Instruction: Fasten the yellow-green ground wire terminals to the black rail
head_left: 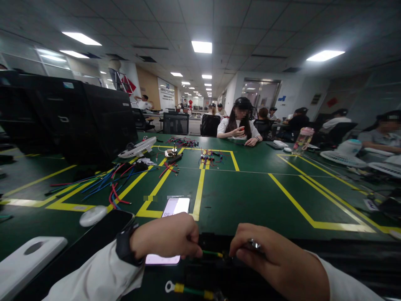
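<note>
My left hand [171,236], with a dark band on its wrist, is closed in a pinch on a short green-and-yellow wire [212,253]. The wire runs right toward the fingertips of my right hand [272,257]. That hand is closed, and a shiny metal piece [254,243] sticks out between its fingers; the rest of it is hidden. Below the hands lies another green wire [191,290] with yellow sleeves and a ring terminal [169,286] on its left end. A lit phone [177,205] lies behind and partly beneath my left hand. Dark shapes under the fingers are hard to make out.
Red, blue and green wires [115,184] lie at left beside a black computer case [90,117]. Yellow tape [200,188] marks the green table [238,196]. Small wired parts [209,156] sit mid-table. A person [241,121] sits opposite; a bottle [303,141] stands right.
</note>
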### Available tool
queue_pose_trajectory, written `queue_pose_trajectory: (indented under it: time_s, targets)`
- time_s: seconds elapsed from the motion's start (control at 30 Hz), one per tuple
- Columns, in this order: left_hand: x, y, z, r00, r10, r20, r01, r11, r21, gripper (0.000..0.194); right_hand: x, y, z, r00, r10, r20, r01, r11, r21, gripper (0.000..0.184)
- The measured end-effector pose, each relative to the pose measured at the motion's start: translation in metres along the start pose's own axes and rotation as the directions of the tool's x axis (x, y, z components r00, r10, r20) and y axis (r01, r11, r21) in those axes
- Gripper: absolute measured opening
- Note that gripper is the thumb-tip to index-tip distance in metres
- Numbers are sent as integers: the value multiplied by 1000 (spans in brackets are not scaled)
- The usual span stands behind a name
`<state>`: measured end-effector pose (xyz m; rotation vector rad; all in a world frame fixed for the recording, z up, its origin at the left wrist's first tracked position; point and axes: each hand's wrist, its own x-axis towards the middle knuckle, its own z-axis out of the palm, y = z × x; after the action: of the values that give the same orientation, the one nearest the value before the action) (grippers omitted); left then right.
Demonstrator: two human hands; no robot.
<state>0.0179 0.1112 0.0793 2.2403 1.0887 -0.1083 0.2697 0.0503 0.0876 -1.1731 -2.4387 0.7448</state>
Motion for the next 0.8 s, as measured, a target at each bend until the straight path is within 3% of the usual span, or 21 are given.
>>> queue_pose_trajectory:
  time_s: [0.13, 0.27, 0.57, 0.8]
  targets:
    - [1, 0, 1, 1000, 4, -1, -4, 1000, 1, 25, -2, 0, -6, 1000, -25, 17, 25, 999, 44, 21]
    - [1, 1, 0, 1000, -5, 2, 5, 1000, 0, 25, -1, 1, -8, 997, 7, -70, -5, 999, 40, 20]
    - [1, -1, 0, 1000, -10, 1, 10, 1000, -4, 25, 1, 1, 2, 991, 65, -115, -69, 997, -29, 17]
    - [-1, 1, 0, 1000, -15, -7, 15, 1000, 4, 26, 2, 0, 4, 993, 38, -111, -44, 998, -50, 16]
